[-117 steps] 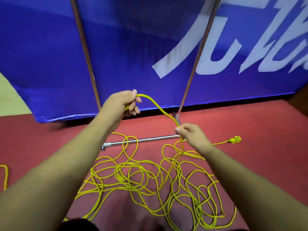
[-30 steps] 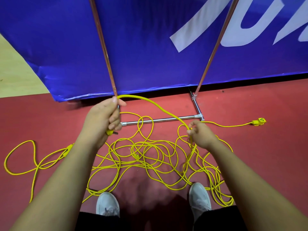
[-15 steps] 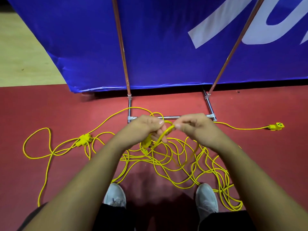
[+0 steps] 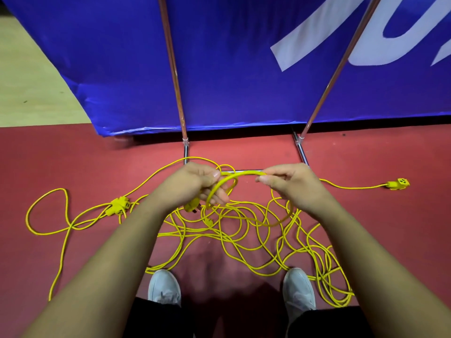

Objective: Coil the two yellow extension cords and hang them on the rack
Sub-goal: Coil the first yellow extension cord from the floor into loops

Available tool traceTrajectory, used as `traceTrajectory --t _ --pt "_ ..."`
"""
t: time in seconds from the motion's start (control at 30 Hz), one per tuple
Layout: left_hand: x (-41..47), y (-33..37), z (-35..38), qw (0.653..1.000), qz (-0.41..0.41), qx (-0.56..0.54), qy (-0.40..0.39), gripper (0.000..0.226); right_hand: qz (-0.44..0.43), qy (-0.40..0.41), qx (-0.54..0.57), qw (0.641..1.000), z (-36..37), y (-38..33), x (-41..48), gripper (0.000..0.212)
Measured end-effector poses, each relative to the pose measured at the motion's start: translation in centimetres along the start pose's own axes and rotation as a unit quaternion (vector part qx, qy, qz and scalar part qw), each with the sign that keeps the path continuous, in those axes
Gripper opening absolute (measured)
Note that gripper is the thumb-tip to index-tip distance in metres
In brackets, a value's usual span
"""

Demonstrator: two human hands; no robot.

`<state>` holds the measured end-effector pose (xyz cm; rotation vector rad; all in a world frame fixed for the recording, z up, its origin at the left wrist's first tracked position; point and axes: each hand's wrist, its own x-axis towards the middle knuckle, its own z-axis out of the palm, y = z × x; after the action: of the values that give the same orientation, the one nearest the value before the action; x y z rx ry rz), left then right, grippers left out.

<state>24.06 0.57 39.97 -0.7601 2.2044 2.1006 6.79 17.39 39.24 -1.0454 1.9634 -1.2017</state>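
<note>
Left hand (image 4: pixel 192 186): centre of frame, fingers curled round the cord (image 4: pixel 235 175); plug (image 4: pixel 191 207) hangs just below.
Right hand (image 4: pixel 292 185): fingers pinch the same cord, which arcs between the hands.
Tangle (image 4: pixel 244 230): loose loops on the floor (image 4: pixel 390 240), centre to lower right.
Socket (image 4: pixel 397 184): right edge.
Rack (image 4: pixel 174 69): poles in the upper frame, before the banner (image 4: pixel 231 57).

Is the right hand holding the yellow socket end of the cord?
No, the socket end lies on the red floor off to the right, while the right hand pinches a raised arc of yellow cord.
</note>
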Motion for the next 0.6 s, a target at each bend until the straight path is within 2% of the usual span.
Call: traceTrajectory --t 0.1,0.2,0.27,0.37,0.43,0.5,0.6 --pt "0.0 0.1 0.9 0.999 -0.003 -0.021 -0.047 0.033 -0.035 -0.055 -0.065 0.996 1.2 -1.0 -0.3 0.007" --pt "-0.1 0.0 1.4 0.999 0.018 0.001 -0.049 0.037 -0.067 -0.063 -0.033 0.995 2.5 -1.5 -0.3 0.007" --pt "0.0 -0.1 1.2 0.997 0.045 -0.059 -0.031 0.036 -0.047 -0.052 0.016 0.997 2.1 -1.5 -0.1 0.007" --pt "0.3 -0.1 0.4 0.978 0.056 -0.202 0.017 0.025 -0.002 -0.088 -0.038 0.995 0.6 0.2 0.2 0.019" --pt "0.2 0.1 0.0 0.967 0.05 -0.249 0.029 0.025 0.017 -0.105 -0.041 0.993 0.1 1.2 0.2 0.02" --pt "-0.1 0.3 -0.3 0.972 0.029 -0.232 0.017 0.028 0.025 -0.068 0.041 0.997 0.0 1.5 0.2 0.013" --pt "-0.6 0.6 -0.6 0.991 -0.016 -0.129 -0.013 0.03 0.036 0.016 0.14 0.989 -0.3 0.8 0.4 0.007"
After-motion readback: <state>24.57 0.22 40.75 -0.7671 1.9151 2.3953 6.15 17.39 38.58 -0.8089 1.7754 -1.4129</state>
